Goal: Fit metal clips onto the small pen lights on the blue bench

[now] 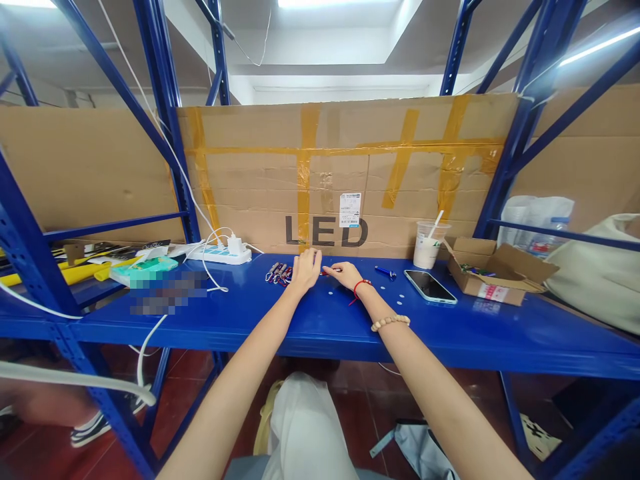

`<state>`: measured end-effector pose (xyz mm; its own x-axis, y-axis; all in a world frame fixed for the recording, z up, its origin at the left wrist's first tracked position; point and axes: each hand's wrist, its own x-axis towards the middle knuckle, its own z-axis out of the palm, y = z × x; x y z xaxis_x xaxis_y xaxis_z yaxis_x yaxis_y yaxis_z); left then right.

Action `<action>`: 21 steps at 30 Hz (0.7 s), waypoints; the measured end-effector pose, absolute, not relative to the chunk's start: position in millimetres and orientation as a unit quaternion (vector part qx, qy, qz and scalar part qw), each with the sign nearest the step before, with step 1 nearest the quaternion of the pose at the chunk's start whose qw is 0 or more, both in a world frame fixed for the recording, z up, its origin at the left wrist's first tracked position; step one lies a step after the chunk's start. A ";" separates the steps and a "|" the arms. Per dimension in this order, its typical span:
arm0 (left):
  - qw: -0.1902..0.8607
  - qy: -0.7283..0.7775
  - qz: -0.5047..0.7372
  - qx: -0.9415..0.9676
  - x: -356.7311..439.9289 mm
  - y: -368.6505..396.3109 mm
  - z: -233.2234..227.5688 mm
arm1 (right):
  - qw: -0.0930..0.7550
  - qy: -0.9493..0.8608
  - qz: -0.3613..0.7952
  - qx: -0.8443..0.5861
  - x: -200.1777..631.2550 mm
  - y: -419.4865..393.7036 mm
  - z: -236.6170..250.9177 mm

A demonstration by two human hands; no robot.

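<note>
I had both arms stretched far out in front of me, bare and almost straight. My left hand point(305, 268) lay flat, palm down, fingers together and pointing away. My right hand point(343, 274) sat just beside it, fingers curled a little, thumb side turned in.

The shelf point(310, 320) is bright blue, the cardboard point(350, 180) brown with yellow tape, the power strip point(220, 253) white, the wrist cord point(361, 287) red, the bracelet point(390, 323) beige.

blue steel shelving point(320, 333), taped cardboard backing point(350, 173), ceiling lights point(340, 3)
</note>
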<state>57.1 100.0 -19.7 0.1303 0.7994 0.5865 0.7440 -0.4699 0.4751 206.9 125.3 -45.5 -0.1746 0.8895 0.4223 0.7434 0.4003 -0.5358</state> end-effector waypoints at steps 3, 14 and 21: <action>0.048 0.462 0.347 0.815 63.5 98.0 -25.1 | 0.365 -0.765 0.105 -0.520 207.6 128.2 -46.8; 0.088 0.525 0.406 0.743 58.0 110.4 -30.1 | 0.418 -0.759 0.118 -0.486 209.4 130.4 -48.4; 0.282 0.507 0.544 0.606 58.9 128.7 -35.0 | 0.434 -0.743 0.126 -0.493 207.4 127.6 -46.4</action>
